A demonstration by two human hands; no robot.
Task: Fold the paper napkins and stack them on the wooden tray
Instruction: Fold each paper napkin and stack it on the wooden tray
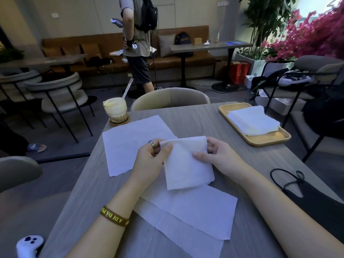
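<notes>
Napkin (pixel 186 162), folded, held above grey table (pixel 204 116) centre: left hand (pixel 151 159) pinches top-left corner, right hand (pixel 217 155) grips right edge. Flat napkins (pixel 130 144) beneath. Folded stack (pixel 253 121) on wooden tray (pixel 270 139), far right. Drink (pixel 115 108) far left.

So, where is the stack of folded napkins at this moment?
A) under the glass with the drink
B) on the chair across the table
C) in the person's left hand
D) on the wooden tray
D: the stack of folded napkins lies on the wooden tray at the table's far right.
</notes>
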